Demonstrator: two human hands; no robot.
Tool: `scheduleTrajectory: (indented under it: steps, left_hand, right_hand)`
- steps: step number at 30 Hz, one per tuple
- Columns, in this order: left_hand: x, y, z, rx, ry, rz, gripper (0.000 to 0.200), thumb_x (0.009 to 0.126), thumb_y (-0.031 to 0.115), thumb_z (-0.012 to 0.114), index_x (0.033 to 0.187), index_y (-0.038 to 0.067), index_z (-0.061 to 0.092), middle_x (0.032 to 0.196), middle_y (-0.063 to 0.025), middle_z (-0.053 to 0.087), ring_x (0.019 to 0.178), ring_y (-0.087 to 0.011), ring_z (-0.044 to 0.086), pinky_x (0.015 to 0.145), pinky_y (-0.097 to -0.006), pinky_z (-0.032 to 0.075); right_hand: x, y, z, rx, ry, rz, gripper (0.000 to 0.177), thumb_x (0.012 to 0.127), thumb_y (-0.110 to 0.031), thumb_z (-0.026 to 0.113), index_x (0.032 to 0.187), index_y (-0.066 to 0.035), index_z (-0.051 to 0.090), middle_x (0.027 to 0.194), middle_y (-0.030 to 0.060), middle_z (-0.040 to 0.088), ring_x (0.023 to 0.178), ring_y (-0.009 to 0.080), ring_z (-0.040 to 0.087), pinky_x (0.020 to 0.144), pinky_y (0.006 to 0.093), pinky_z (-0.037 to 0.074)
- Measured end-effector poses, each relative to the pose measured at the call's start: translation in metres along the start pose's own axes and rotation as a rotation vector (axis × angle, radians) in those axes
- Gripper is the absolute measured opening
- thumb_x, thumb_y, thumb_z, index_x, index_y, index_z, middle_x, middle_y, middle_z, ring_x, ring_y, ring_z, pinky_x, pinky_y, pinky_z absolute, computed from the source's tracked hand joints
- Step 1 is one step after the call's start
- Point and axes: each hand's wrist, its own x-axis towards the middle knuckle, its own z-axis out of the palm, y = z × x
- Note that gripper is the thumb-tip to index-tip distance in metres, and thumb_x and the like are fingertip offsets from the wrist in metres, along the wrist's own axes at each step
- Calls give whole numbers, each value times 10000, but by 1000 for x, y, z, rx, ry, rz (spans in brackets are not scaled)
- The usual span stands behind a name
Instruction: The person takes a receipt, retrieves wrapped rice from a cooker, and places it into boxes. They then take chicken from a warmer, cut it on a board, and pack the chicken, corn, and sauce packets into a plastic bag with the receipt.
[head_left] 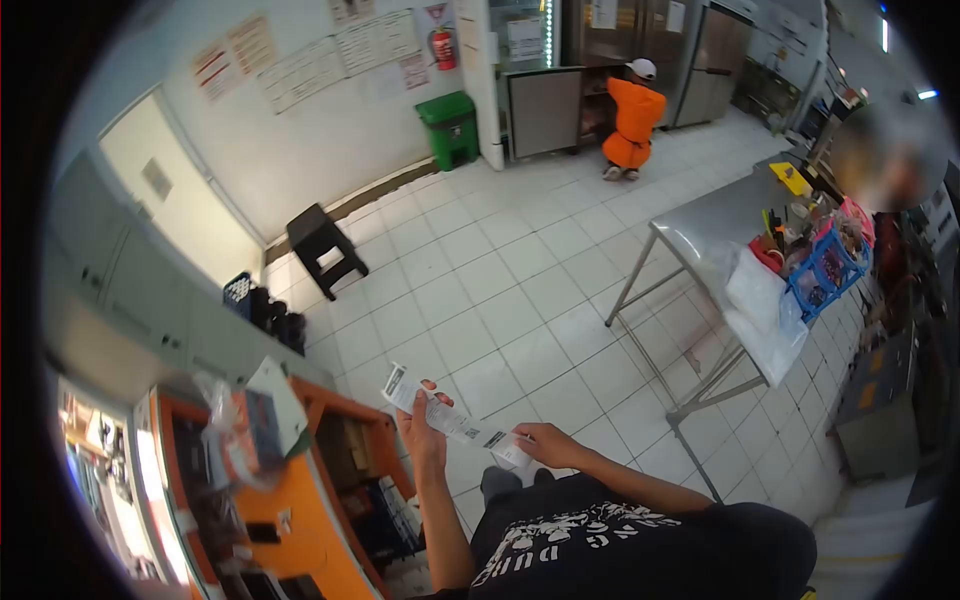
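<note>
One left hand [424,424] and one right hand [548,446], fingers pinching one printed paper strip [458,424] near its ends.

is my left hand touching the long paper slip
Touching. The head view shows the left hand holding the paper slip, thumb across its upper part.

The paper strip [450,422] is white with black print. The shirt [640,540] is black, patterned with white lettering and graphics. Floor tiles [480,280] are white, gridded by darker lines. One surface [290,510] is orange, the other [695,205] silver-grey. The bin [448,130] is green, the stool [322,245] black, the extinguisher [443,48] red. A crouching person [634,120] shows orange clothing and a white cap [641,69]. The basket [828,268] is blue, the flat board [790,179] yellow.
</note>
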Motion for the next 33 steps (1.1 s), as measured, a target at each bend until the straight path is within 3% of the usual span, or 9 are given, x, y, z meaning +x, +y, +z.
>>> scheduleTrajectory:
  steps: [7, 10, 13, 19, 22, 25, 28, 32, 33]
  left_hand:
    - [156, -41, 71, 230, 7, -23, 326, 1027, 120, 456, 1340, 48, 399, 1050, -91, 574, 790, -181, 605, 737, -355, 538]
    - [247, -89, 119, 273, -40, -130, 335, 1040, 153, 447, 1351, 43, 388, 1008, -84, 580, 759, -168, 599, 703, -336, 542]
    - [340, -141, 208, 387, -277, -203, 320, 1063, 231, 434, 1299, 16, 461, 929, -70, 596, 728, -143, 613, 682, -314, 544]
    - [460, -224, 442, 451, -764, -298, 491, 1075, 355, 396, 1360, -45, 421, 815, -66, 588, 674, -150, 607, 641, -297, 537]
    - [503, -294, 520, 502, -957, -364, 515, 1081, 371, 364, 1397, -36, 376, 798, -66, 583, 660, -148, 603, 613, -296, 528]
    - [545, -356, 574, 538, -1018, -405, 468, 1091, 329, 335, 1406, -16, 372, 840, -71, 596, 683, -145, 618, 623, -286, 522]
    - [594, -399, 637, 518, -1027, -404, 449, 1087, 267, 349, 1451, 6, 325, 927, -92, 615, 716, -159, 641, 644, -293, 545]
    - [650, -450, 747, 453, -1037, -433, 488, 1058, 277, 435, 1450, 4, 336, 972, -114, 627, 755, -196, 665, 644, -304, 577]
    - [662, -466, 776, 450, -1042, -441, 481, 1058, 270, 435, 1449, 7, 339, 975, -113, 627, 758, -195, 665, 643, -302, 577]
  right_hand:
    - [98, 51, -81, 125, -67, 219, 310, 1001, -284, 495, 1118, -7, 572, 981, 217, 667, 959, 376, 650, 816, 450, 492]
    - [140, 55, -143, 184, -6, 267, 298, 1011, -265, 490, 1135, -5, 568, 981, 198, 671, 899, 314, 672, 787, 415, 507]
    - [180, 83, -224, 224, 94, 355, 271, 1020, -237, 498, 1091, 11, 584, 926, 142, 682, 806, 215, 676, 745, 357, 519]
    - [240, 143, -353, 429, 497, 406, 290, 1005, -238, 510, 892, 14, 600, 730, 114, 686, 685, 224, 671, 701, 330, 506]
    - [273, 173, -413, 455, 532, 493, 282, 1002, -235, 509, 894, 8, 602, 807, 124, 707, 775, 227, 692, 737, 335, 509]
    - [312, 203, -489, 444, 488, 625, 228, 962, -202, 544, 921, 11, 614, 896, 150, 702, 878, 284, 683, 793, 375, 509]
    - [346, 236, -576, 305, 374, 544, 206, 898, -182, 593, 964, 9, 632, 971, 184, 673, 958, 354, 639, 840, 437, 492]
    - [372, 285, -687, 102, 382, 415, 267, 978, -228, 519, 945, 5, 645, 806, 141, 695, 767, 305, 663, 745, 400, 503]
    - [378, 297, -714, 104, 464, 417, 276, 967, -236, 531, 935, 18, 636, 816, 161, 692, 794, 327, 664, 761, 420, 498]
